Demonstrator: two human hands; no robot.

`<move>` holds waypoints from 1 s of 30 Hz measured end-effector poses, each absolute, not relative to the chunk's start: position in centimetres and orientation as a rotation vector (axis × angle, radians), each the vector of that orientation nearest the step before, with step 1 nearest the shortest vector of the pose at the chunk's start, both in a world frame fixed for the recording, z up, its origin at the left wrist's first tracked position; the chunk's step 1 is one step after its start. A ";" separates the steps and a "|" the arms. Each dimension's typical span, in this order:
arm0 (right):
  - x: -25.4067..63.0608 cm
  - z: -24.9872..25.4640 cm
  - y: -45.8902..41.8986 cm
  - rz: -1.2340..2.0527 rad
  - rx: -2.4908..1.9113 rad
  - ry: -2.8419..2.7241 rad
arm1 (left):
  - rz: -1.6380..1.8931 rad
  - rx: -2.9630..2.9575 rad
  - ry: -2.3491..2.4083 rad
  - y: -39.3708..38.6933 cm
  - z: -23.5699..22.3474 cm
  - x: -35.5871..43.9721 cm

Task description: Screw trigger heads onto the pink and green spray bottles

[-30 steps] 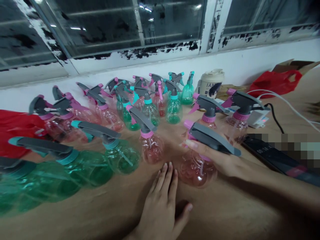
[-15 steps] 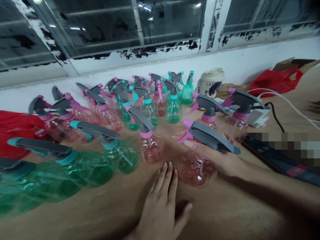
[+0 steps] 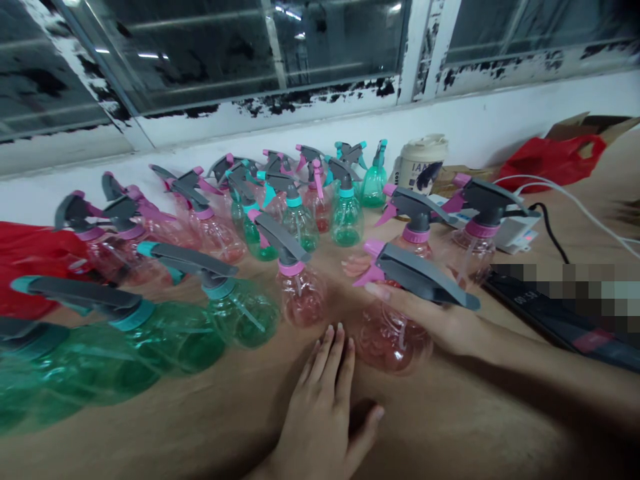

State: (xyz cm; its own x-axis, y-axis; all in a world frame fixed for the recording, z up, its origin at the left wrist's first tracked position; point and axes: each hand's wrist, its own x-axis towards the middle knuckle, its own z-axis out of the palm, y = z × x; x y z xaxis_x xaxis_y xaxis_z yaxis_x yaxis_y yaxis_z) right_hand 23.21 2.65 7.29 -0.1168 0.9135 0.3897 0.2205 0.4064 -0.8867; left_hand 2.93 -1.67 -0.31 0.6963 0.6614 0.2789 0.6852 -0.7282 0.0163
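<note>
My right hand (image 3: 430,310) is wrapped round the neck of a pink spray bottle (image 3: 393,343) with a grey and pink trigger head; its fingers are partly hidden behind the bottle, which stands upright on the table (image 3: 220,427). Flat on the tabletop lies my left hand (image 3: 320,407), fingers stretched out and thumb apart, holding nothing. Just beyond its fingertips stands a smaller-looking pink spray bottle (image 3: 303,297). To the left is a row of green spray bottles (image 3: 245,313) with turquoise collars.
Several pink and green spray bottles (image 3: 347,220) crowd along the wall. Behind them stands a paper cup (image 3: 423,160). On the right are a phone (image 3: 535,310), a white power strip (image 3: 517,233) with cables and a red bag (image 3: 555,163); another red bag (image 3: 35,267) lies at left.
Hardly anything differs. The fingers of my right hand behind the trigger have shifted slightly; the bottle stays in place and my left hand keeps lying flat.
</note>
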 end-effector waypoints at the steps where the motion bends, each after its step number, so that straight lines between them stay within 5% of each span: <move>1: 23.2 7.4 2.6 0.831 -1.024 -1.600 | -0.408 -2.813 -1.120 -1.7 -0.3 2.9; 30: 23.0 7.5 2.7 0.840 -1.104 -1.561 | -0.384 -2.772 -1.124 -1.7 -0.3 2.9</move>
